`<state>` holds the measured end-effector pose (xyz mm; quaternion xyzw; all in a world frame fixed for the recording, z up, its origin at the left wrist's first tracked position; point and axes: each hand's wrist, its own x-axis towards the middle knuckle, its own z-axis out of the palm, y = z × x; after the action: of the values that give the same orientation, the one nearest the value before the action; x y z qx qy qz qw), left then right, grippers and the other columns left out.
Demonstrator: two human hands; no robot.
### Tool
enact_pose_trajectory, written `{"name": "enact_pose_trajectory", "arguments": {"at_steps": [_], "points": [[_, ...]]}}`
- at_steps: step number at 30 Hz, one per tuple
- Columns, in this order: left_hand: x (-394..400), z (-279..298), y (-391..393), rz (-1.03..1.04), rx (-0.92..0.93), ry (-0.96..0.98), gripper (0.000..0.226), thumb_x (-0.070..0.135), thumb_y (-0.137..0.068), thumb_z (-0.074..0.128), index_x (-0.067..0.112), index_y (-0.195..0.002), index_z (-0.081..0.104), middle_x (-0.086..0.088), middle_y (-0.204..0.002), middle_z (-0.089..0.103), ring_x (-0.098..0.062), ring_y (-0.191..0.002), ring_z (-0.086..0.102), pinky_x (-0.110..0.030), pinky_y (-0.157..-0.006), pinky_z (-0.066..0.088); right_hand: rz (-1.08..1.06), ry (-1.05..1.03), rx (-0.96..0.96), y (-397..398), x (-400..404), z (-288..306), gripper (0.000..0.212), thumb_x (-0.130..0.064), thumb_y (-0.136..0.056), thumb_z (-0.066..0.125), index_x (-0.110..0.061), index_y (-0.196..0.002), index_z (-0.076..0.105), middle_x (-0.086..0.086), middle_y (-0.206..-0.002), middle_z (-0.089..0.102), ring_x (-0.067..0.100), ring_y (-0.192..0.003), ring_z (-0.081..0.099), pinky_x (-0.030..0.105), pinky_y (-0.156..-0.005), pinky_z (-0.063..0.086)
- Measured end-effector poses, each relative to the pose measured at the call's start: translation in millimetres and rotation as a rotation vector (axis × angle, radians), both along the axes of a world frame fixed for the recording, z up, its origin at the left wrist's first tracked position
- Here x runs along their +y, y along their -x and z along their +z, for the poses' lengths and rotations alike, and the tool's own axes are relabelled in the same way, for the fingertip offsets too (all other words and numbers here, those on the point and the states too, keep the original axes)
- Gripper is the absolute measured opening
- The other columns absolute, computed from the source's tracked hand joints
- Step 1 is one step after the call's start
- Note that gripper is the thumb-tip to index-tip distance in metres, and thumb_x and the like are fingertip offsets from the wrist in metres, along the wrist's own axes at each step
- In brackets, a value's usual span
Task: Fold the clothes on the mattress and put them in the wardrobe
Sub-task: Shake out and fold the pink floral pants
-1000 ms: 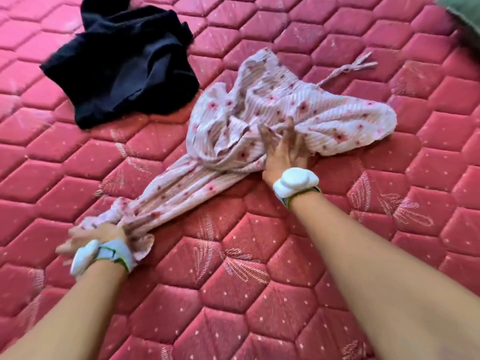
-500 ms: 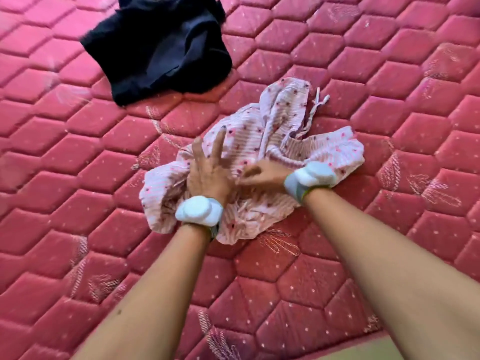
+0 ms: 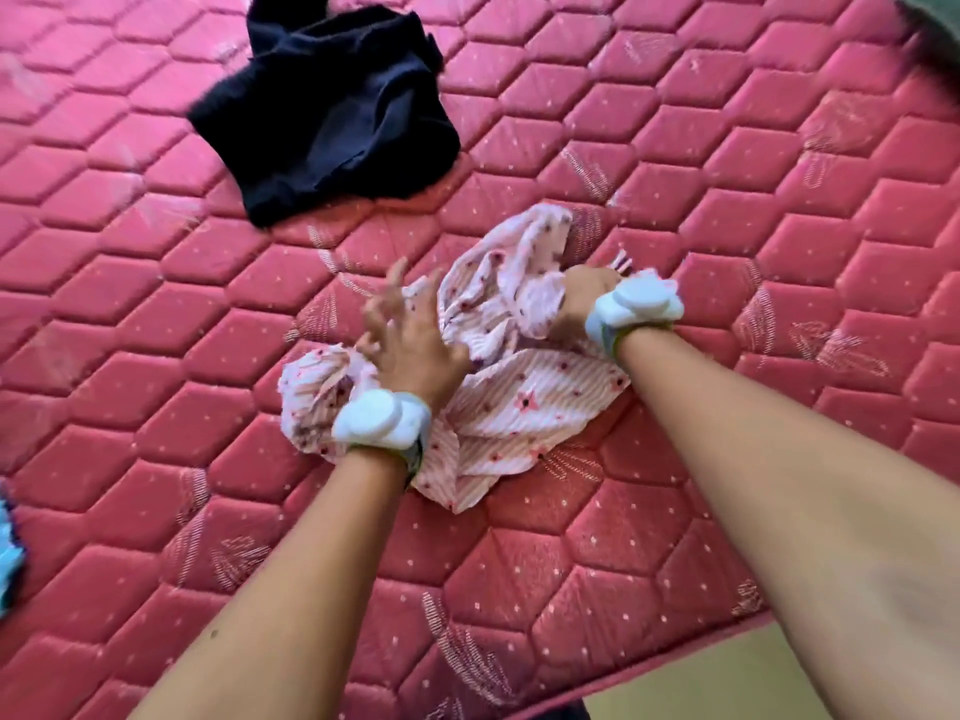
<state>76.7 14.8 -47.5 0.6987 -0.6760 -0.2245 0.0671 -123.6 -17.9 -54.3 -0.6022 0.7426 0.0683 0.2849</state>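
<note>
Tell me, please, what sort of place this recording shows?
Probably a bedroom or sleeping area at home: a bare red quilted mattress fills the view, with loose clothes on it, a pink floral garment and a crumpled dark garment.

We see a pink striped floral garment bunched in a crumpled heap on the red quilted mattress, lying under and between our hands. A black garment lies rumpled on the mattress well beyond our left hand.
</note>
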Motion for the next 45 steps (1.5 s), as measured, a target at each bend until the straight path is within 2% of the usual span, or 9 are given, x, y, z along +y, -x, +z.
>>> {"name": "enact_pose_trajectory", "arguments": {"at_steps": [5, 9, 14, 19, 24, 31, 35, 41, 45], "points": [[-37, 66, 23, -0.578, 0.056, 0.076, 0.100, 0.048, -0.063, 0.063, 0.045, -0.147, 0.008, 0.009, -0.156, 0.021, -0.029, -0.138, 0.028, -0.052, -0.103, 0.031, 0.389, 0.378, 0.081, -14, 15, 93, 0.049, -0.017, -0.080, 0.057, -0.007, -0.127, 0.045, 0.021, -0.111, 0.060, 0.040, -0.104, 0.058, 0.044, -0.082, 0.045], [-46, 156, 45, -0.630, 0.060, 0.179, 0.087, 0.044, -0.067, 0.071, 0.022, -0.143, 0.035, 0.000, -0.121, 0.061, -0.022, -0.119, 0.053, -0.035, -0.096, 0.027, 0.424, 0.513, 0.050, -6, 28, 179, 0.047, -0.030, -0.084, 0.050, -0.018, -0.129, 0.049, 0.013, -0.112, 0.062, 0.037, -0.102, 0.060, 0.044, -0.075, 0.045], [-59, 286, 50, -0.836, 0.034, 0.224, 0.037, 0.037, -0.076, 0.072, 0.010, -0.100, 0.067, -0.013, -0.088, 0.070, -0.036, -0.087, 0.065, -0.031, -0.068, 0.038, 0.230, 0.305, -0.127, 21, 36, 325, 0.070, -0.068, -0.054, 0.042, -0.009, -0.083, 0.066, 0.009, -0.069, 0.053, 0.015, -0.069, 0.053, 0.030, -0.058, 0.035], [-52, 405, 58, -0.851, 0.200, 0.452, 0.046, 0.042, -0.075, 0.060, 0.006, -0.104, 0.065, -0.013, -0.096, 0.069, -0.031, -0.090, 0.064, -0.036, -0.076, 0.046, -0.008, -0.072, -0.442, 30, 52, 459, 0.012, -0.006, -0.084, 0.063, -0.016, -0.091, 0.060, -0.001, -0.075, 0.064, 0.013, -0.068, 0.061, 0.027, -0.069, 0.048], [-38, 533, 64, -0.820, 0.211, 0.689, 0.026, 0.031, -0.075, 0.069, 0.025, -0.097, 0.056, 0.008, -0.082, 0.063, -0.028, -0.080, 0.062, -0.035, -0.068, 0.048, -0.129, 0.312, -0.098, 44, 57, 561, 0.035, -0.015, -0.091, 0.057, -0.014, -0.126, 0.053, 0.000, -0.119, 0.057, 0.020, -0.116, 0.050, 0.032, -0.092, 0.042], [-35, 629, 44, -0.705, 0.089, 0.990, 0.070, 0.062, -0.068, 0.041, 0.011, -0.114, 0.054, -0.016, -0.103, 0.064, -0.036, -0.093, 0.062, -0.038, -0.073, 0.044, -0.180, 1.058, 0.777, 33, 85, 680, 0.024, -0.031, -0.090, 0.044, -0.019, -0.099, 0.064, 0.006, -0.102, 0.065, 0.029, -0.121, 0.041, 0.042, -0.103, 0.021], [-59, 629, 32, -0.668, -0.099, 0.753, 0.083, 0.082, -0.059, 0.039, 0.025, -0.115, 0.060, -0.011, -0.103, 0.070, -0.034, -0.100, 0.064, -0.040, -0.085, 0.050, -0.200, 1.136, 0.631, 41, 92, 705, 0.038, -0.050, -0.085, 0.050, -0.017, -0.093, 0.067, 0.007, -0.098, 0.062, 0.030, -0.115, 0.047, 0.039, -0.091, 0.032], [-83, 646, 43, -0.594, -0.149, 0.750, 0.051, 0.053, -0.078, 0.070, 0.026, -0.120, 0.061, -0.002, -0.121, 0.063, -0.028, -0.115, 0.055, -0.041, -0.096, 0.037, 0.119, 0.805, -0.271, 63, 93, 719, 0.026, -0.025, -0.074, 0.080, -0.020, -0.063, 0.058, -0.018, -0.053, 0.054, -0.006, -0.055, 0.048, 0.018, -0.062, 0.036], [-81, 668, 67, -0.413, -0.380, 0.880, 0.032, 0.062, -0.086, 0.051, 0.031, -0.083, 0.059, 0.009, -0.092, 0.063, -0.018, -0.096, 0.061, -0.045, -0.092, 0.031, 0.008, 0.585, 0.102, 84, 88, 714, 0.035, -0.043, -0.083, 0.068, -0.014, -0.068, 0.057, -0.002, -0.062, 0.046, 0.012, -0.061, 0.043, 0.022, -0.054, 0.033]]}}
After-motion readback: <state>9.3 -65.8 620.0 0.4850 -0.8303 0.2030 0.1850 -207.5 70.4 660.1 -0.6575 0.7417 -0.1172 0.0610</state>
